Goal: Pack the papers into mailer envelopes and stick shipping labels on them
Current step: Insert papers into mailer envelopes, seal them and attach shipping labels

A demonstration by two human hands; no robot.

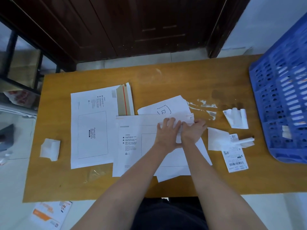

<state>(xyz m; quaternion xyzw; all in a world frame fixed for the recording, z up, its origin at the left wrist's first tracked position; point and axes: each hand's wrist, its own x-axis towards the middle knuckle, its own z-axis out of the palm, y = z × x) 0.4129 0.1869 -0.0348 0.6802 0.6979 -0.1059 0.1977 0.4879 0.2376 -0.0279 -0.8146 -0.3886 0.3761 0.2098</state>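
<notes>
Bench: one, wooden, carrying everything below except the leaflet.
Crate: one, blue, perforated plastic, on the bench's right end and running out of view.
Mailer envelopes: two, both white. The front mailer lies at the bench's middle; the second mailer lies flat just left of it, its flap open at the far end, showing a red strip.
Papers: a few sheets, count unclear, sticking out from under the front mailer at its far edge, one with handwriting.
Hands: two, side by side, touching, on the front mailer's far flap. Left hand: fingers spread flat, pressing down. Right hand: pressing beside it, fingertips at the flap's right end; whether they pinch the edge, cannot tell.
Shipping label: one with barcode, right of the front mailer.
Paper scraps: several right of the front mailer, one crumpled piece near the bench's left edge.
Leaflet: one, orange and white, on the floor below the bench's near left corner.
</notes>
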